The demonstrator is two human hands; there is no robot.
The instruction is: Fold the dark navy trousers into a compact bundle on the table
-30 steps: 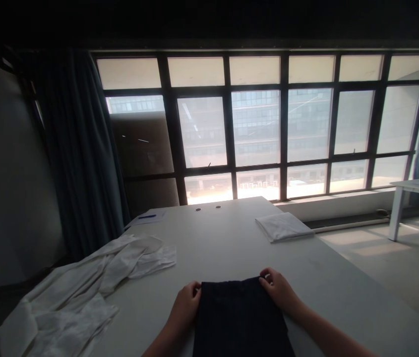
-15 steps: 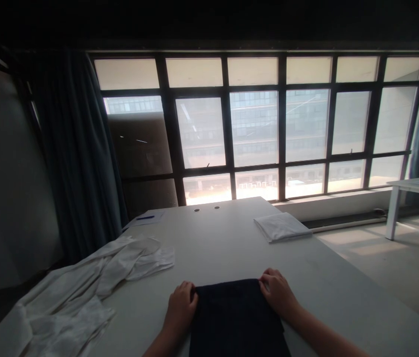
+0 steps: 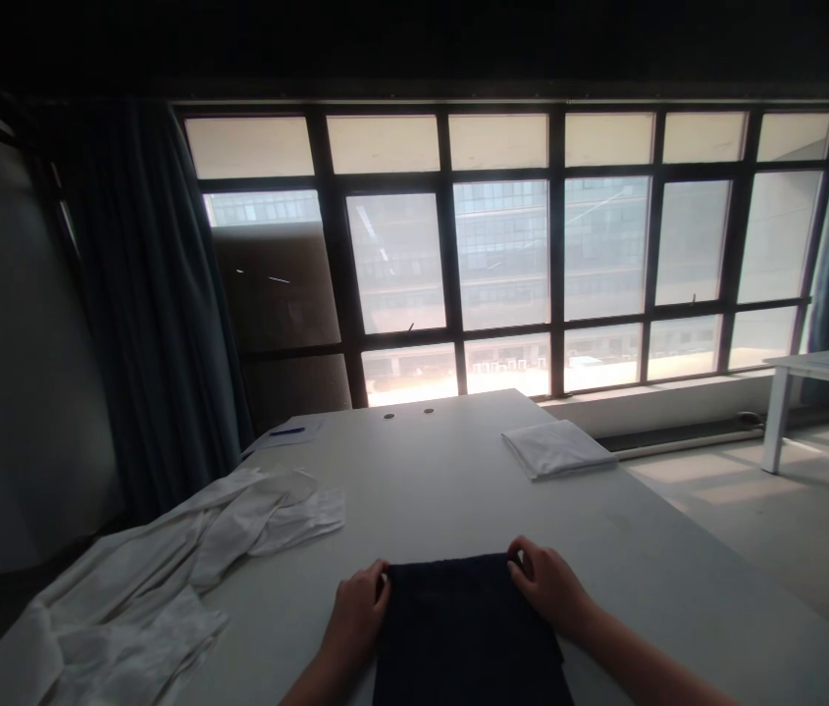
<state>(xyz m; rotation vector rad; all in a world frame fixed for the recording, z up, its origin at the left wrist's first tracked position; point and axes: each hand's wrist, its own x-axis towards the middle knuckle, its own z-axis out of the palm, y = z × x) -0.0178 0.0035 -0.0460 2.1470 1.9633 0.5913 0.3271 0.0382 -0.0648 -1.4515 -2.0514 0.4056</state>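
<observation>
Looking forward and down along a long pale tabletop [image 3: 450, 471], the head-worn camera faced a wide, dark-framed window [image 3: 502, 255] with dark blue curtains [image 3: 153, 294] hanging at both ends. Beyond the right edge of the tabletop stood a white side table [image 3: 826, 361]. A large, crumpled white cloth [image 3: 141, 559] lay across the left edge of the tabletop and hung past it toward the lower left. A dark folded cloth [image 3: 465, 632] lay at the middle of the near edge and ran out of view at the bottom, so its near end could not be seen. A folded white towel [image 3: 557, 449] rested near the far right corner. A sheet of paper [image 3: 296, 434] lay near the far left corner, with a blue pen [image 3: 287, 430] on it. Two small round holes [image 3: 388, 416] marked the tabletop at its far edge. The bare left hand [image 3: 355, 613] gripped the far left corner of the dark folded cloth, and the bare right hand [image 3: 550, 588] gripped its far right corner, both with curled fingers.
</observation>
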